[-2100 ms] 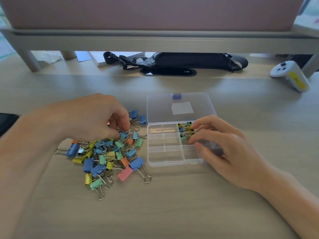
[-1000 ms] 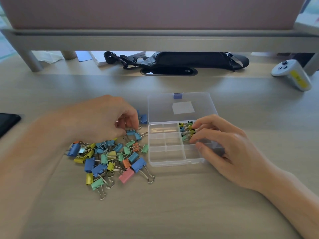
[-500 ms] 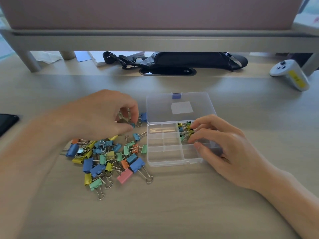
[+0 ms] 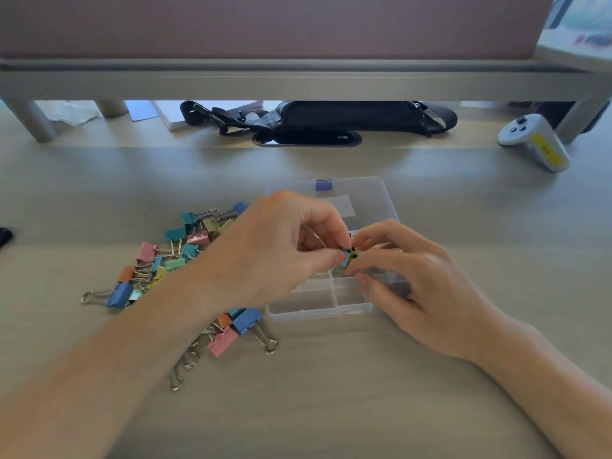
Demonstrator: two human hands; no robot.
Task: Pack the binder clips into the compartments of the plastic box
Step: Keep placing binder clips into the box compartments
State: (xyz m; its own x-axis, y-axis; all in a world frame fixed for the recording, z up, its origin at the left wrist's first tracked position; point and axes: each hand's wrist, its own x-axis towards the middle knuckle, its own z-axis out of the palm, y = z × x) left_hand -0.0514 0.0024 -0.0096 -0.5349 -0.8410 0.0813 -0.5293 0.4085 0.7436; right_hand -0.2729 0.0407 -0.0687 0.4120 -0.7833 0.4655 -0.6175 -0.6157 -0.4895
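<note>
While the left hand (image 4: 281, 246) pinches a blue binder clip (image 4: 345, 254) over the far right compartment of the plastic box (image 4: 318, 308), the right hand (image 4: 420, 283) grips that box's right side. Loose clips (image 4: 172, 256) lie heaped on worktop (image 4: 331, 392), left.

The left hand (image 4: 281, 240) is held just left of the right one, back turned up, with a small blue clip (image 4: 345, 255) pinched between thumb and forefinger and the other fingers curled under. The right hand (image 4: 420, 286) is set close beside it, fingers bent, tips nearly touching the left's; whether anything's actually gripped there can't be made out tbh. Both forearms are angled inward toward each other.
</note>
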